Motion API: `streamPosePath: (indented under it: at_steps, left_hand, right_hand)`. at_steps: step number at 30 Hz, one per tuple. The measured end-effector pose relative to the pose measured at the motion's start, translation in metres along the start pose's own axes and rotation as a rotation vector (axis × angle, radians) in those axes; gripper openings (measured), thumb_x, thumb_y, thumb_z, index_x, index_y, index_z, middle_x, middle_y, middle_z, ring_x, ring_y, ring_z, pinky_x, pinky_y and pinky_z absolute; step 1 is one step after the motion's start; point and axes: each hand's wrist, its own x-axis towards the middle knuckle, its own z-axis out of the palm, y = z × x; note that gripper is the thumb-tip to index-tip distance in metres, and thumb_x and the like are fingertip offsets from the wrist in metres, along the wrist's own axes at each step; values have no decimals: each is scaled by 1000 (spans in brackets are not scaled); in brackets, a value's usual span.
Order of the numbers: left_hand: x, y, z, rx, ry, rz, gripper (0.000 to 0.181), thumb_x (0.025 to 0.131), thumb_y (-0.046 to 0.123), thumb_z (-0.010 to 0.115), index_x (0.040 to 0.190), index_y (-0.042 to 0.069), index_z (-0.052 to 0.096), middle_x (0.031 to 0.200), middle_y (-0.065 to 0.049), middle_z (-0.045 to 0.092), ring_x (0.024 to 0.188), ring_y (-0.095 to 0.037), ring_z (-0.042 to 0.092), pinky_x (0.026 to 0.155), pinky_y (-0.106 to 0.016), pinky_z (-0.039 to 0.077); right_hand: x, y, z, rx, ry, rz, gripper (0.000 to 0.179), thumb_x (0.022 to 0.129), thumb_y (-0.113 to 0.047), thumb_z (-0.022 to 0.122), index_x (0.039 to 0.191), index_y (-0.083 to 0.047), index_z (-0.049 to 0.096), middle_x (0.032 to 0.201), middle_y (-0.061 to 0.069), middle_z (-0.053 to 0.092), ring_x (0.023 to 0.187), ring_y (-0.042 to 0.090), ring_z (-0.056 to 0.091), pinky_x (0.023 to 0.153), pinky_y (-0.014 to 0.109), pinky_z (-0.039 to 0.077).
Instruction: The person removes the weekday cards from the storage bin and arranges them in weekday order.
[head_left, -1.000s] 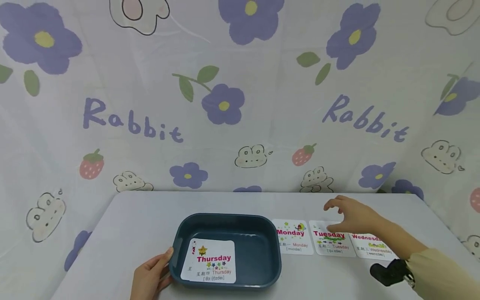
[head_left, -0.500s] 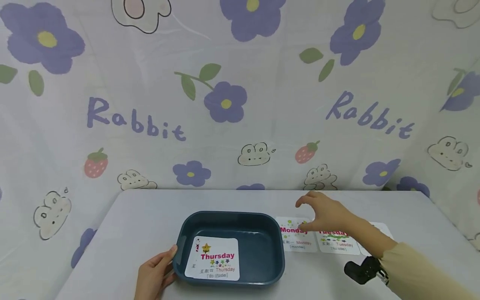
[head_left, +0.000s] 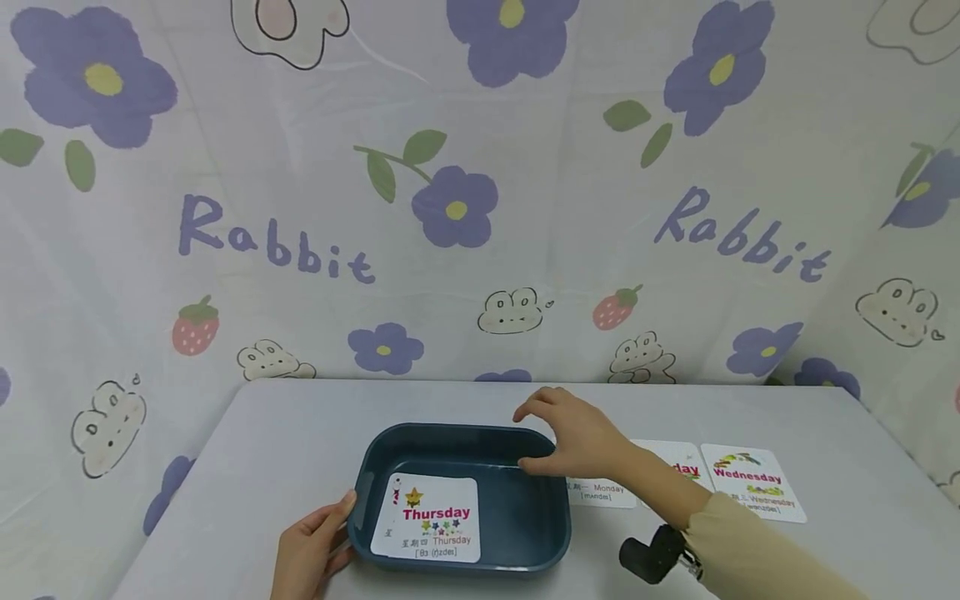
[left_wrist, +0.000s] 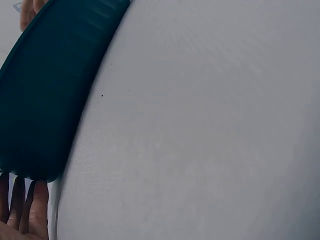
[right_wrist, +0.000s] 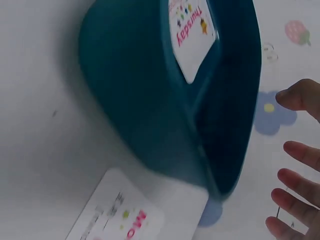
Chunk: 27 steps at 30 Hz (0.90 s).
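My left hand [head_left: 309, 546] is at the left end of a dark teal rectangular tray [head_left: 525, 533]. Its thumb tip lies at the rim; in the left wrist view straight fingers [left_wrist: 39, 205] touch the outer wall. A white "Thursday" card [head_left: 427, 525] lies face up in the tray's left half. Over the tray's right end hangs my right hand [head_left: 581, 433], its thumb and fingers spread apart with nothing between them. Below that hand and forearm, the "Monday" card [head_left: 600, 492] and "Tuesday" card [head_left: 678, 457] are partly hidden.
A "Wednesday" card [head_left: 753, 483] lies at the right end of the card row on the white table [head_left: 300, 433]. Behind the table hangs a cloth [head_left: 285, 167] printed with flowers, rabbits and strawberries. A black wrist camera [head_left: 652, 554] sits by the right sleeve.
My right hand has moved left, from over the Tuesday card, past the Monday card, to the tray's right rim. The Wednesday card has come into fuller view. My left hand stays at the tray.
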Motion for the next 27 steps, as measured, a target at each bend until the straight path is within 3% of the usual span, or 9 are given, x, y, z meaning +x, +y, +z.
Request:
streamPosePath:
  at_steps: [12, 19, 27]
  left_hand:
    - [0, 1, 3, 10, 2, -6, 76, 67, 54, 75, 108, -9, 61, 86, -7, 69, 71, -13, 66, 62, -31, 57]
    - [0, 1, 5, -2, -4, 0, 74, 68, 53, 75, 107, -8, 61, 85, -5, 69, 72, -13, 66, 61, -31, 57]
    - [-1, 1, -1, 29, -2, 0, 77, 68, 56, 74, 108, -8, 61, 91, -9, 68, 74, -13, 66, 63, -32, 57]
  right_hand:
    - [17, -41, 29, -2, -110, -138, 53, 71, -44, 74, 114, -16, 61, 114, 1, 56, 101, 15, 52, 80, 33, 51]
    - [21, -54, 39, -6, -161, -140, 53, 70, -44, 74, 114, -16, 61, 110, 0, 56, 95, 13, 51, 78, 30, 51]
    - [24, -65, 57, -5, -277, -66, 59, 69, -49, 74, 117, -18, 59, 109, -2, 53, 93, 10, 48, 71, 25, 49]
